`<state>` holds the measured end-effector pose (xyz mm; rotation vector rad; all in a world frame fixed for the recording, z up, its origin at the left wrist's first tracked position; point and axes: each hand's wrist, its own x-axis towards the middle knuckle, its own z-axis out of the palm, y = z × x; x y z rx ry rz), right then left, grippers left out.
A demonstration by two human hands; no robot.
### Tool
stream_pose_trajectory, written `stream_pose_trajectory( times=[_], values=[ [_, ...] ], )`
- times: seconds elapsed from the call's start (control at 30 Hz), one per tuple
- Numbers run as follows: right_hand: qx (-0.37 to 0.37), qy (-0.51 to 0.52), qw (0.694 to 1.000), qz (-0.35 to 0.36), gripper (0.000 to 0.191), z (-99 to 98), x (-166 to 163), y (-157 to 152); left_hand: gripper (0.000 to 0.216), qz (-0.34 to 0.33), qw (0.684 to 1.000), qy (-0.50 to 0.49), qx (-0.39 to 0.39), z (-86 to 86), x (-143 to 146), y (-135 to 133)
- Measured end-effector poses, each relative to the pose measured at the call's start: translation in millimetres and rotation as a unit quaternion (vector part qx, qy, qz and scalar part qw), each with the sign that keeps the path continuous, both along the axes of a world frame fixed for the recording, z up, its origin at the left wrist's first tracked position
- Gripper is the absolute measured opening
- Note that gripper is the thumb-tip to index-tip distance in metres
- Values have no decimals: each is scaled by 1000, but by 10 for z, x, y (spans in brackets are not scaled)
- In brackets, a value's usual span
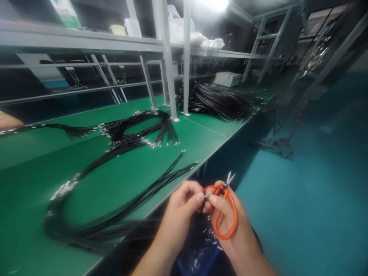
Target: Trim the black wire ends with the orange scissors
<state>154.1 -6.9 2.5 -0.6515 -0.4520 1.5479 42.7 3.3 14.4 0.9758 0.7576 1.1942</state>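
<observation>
Beyond the table's front edge, my left hand [185, 199] is closed in a pinch, its thumb and index finger meeting at a tiny shiny tip [205, 196]. What that tip belongs to is hidden by the fingers. My right hand [230, 214] holds orange-handled scissors [234, 216] against the palm, blades slightly parted and pointing up and away. The right thumb and index finger also press at the shiny tip, touching my left fingertips. Black cables [138, 199] with silvery ends curve across the green table, some passing blurred behind my left wrist.
The green table [161, 168] bears more black cable bundles [224, 101] by metal posts [170, 65]. A shelf [86, 42] runs above. Below my hands is a blue container [198, 264] with small bright pieces. Another person's arm [10, 120] shows at left.
</observation>
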Motion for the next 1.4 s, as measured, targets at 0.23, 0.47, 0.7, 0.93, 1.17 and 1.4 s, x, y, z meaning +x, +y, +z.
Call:
stream_pose_trajectory(
  times=[0.23,0.47,0.7,0.93,1.17,1.4],
  values=[
    [-4,14,1000,1,15,-11,-14,-4,9,-1,1000,24,-3,2,4,11],
    [2,19,1000,5,16,7,-29,7,5,107,980,148,82,33,-74,-19],
    [23,38,999,16,14,28,-61,6,12,216,895,341,190,257,-28,-54],
    [20,15,1000,-6,17,63,-39,5,17,191,821,463,273,156,-236,-35],
    [37,9,999,-1,13,80,-64,22,7,7,943,315,102,154,-175,-49],
    [47,-60,996,-50,21,127,-43,73,15,7,964,263,47,61,-197,13]
  ],
)
